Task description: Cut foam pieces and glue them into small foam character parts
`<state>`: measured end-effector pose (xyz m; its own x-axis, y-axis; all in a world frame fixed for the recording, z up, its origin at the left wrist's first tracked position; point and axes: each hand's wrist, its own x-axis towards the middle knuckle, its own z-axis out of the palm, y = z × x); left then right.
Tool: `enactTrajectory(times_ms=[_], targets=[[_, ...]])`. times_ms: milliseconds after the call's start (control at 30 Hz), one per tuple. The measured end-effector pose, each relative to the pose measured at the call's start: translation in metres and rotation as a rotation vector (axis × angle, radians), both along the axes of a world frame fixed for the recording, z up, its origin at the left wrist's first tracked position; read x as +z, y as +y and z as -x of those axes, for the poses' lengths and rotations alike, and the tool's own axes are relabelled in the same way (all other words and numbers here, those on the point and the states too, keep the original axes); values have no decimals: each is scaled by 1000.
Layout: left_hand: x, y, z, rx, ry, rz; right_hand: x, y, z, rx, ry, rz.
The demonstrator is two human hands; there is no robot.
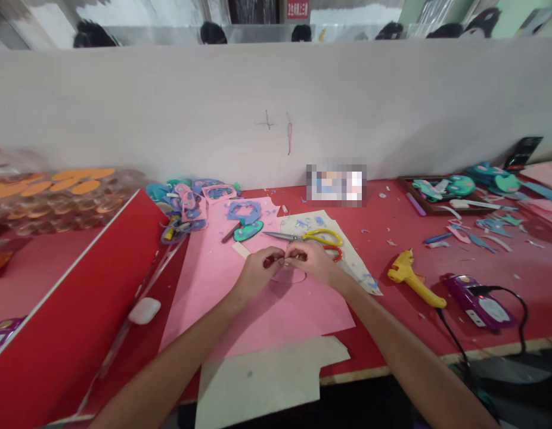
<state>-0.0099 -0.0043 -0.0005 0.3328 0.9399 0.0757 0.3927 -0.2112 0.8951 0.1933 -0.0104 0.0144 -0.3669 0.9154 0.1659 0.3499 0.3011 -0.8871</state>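
Observation:
My left hand [257,271] and my right hand [312,262] meet over a large pink foam sheet [258,298] in the middle of the red table [383,333]. Both hands pinch a small pink cut-out piece [288,273] between thumb and fingers, its rounded lower edge showing below them. Yellow-handled scissors [309,237] lie just behind my right hand, blades pointing left. A teal and blue foam shape [247,229] rests on the pink sheet further back.
A yellow glue gun [412,279] and a purple device [479,304] with a black cable lie at the right. A heap of foam cut-outs [191,205] sits back left, a red panel [74,322] and a white earbud case [144,311] at left. Beige paper [262,381] overhangs the front edge.

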Motion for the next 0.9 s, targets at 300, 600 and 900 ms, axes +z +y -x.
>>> enactTrajectory(times_ms=[300, 600, 900], targets=[[0, -1, -2, -1, -32, 13, -3, 0, 0, -18, -32, -27], [-5, 0, 0, -18, -67, 28, -3, -1, 3, -59, -106, -67], [4, -4, -3, -15, -40, 28, -5, 1, 3, -83, -83, -89]])
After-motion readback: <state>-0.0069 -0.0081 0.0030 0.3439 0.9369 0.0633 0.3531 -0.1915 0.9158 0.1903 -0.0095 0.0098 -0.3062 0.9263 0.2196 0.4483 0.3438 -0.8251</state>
